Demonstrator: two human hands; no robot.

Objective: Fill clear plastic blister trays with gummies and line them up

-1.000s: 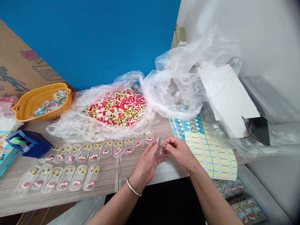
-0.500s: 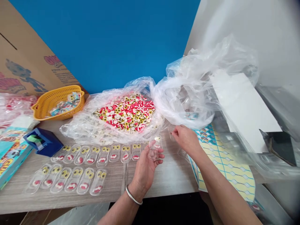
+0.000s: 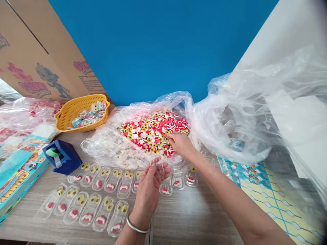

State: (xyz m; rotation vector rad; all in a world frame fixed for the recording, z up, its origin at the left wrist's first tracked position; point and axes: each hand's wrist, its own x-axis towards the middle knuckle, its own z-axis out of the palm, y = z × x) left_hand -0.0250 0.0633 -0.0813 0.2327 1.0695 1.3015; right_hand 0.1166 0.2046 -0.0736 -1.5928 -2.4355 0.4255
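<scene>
My left hand (image 3: 150, 187) holds a small clear plastic tray (image 3: 160, 169) between thumb and fingers; it looks bare inside. My right hand (image 3: 180, 143) reaches into a pile of gummies (image 3: 150, 129), its fingers pinched together at the surface. Whatever is between those fingertips is hidden. Red-and-white mouth pieces and yellow eye pieces make up the pile, which lies in an opened clear plastic bag (image 3: 102, 144). Filled trays with two eyes and a mouth stand in a back row (image 3: 110, 180) and a front row (image 3: 87, 211), partly behind my left hand.
A yellow basket (image 3: 63, 117) holds small wrapped packs. Before it stand a blue tape dispenser (image 3: 66, 156) and a printed box (image 3: 21, 177). A clear bag (image 3: 212, 129) and printed yellow-blue sheets (image 3: 265, 200) lie right. A carton (image 3: 63, 44) stands behind left.
My right hand has moved from beside the right-hand bag into the gummies. The tray in my left hand held gummies before and now looks bare. The view has swung rightward in the frame.
</scene>
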